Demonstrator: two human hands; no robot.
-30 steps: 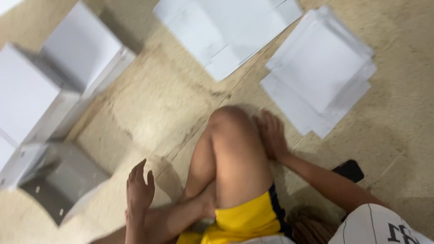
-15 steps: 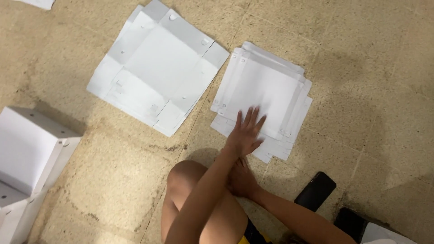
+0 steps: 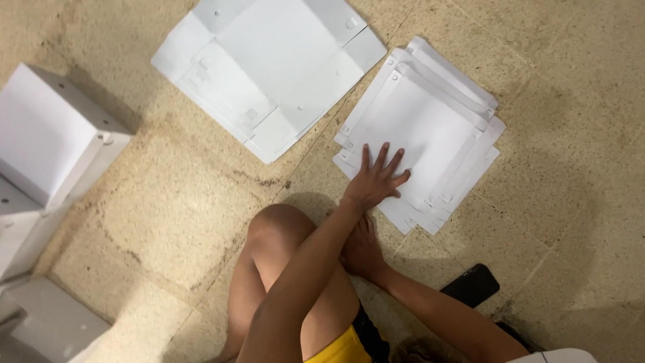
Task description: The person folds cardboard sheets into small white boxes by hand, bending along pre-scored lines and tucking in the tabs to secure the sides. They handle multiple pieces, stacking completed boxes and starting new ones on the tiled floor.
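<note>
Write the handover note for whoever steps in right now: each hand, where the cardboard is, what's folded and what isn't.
Left hand: flat, fingers spread, pressing on the stack of flat white box blanks; nothing gripped.
Right hand: on the floor by the knee, under the left forearm, empty as far as can be seen.
Second pile of unfolded blanks lies up-left of the stack.
Done: assembled white boxes stand at the left edge.
Left: both flat piles are unfolded.
Black phone lies on the floor beside the right forearm.
</note>
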